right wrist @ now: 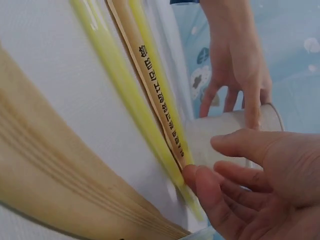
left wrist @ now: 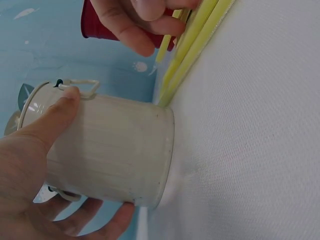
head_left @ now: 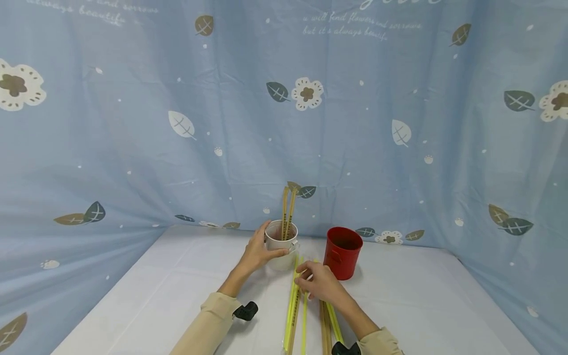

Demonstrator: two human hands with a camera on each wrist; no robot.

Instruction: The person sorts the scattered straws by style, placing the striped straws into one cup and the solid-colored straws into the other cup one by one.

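My left hand [head_left: 261, 252] grips a white metal bucket [left wrist: 110, 145], thumb near its small handle and fingers round the far side. Two wooden chopsticks [head_left: 288, 217] with dark print stand in it, leaning on the rim. My right hand [head_left: 321, 282] is over the sticks lying in front of the bucket. In the right wrist view its fingertips are right at the end of a printed wooden chopstick [right wrist: 150, 75], with the thumb held apart. Thin yellow-green sticks [right wrist: 132, 100] lie on both sides of that chopstick.
Right of the white bucket stands a red bucket [head_left: 341, 259], just beyond my right hand. More wooden chopsticks [head_left: 325, 325] and yellow-green sticks [head_left: 335, 323] lie under my right forearm. A blue printed curtain [head_left: 248, 148] hangs behind the white-covered table [head_left: 177, 276].
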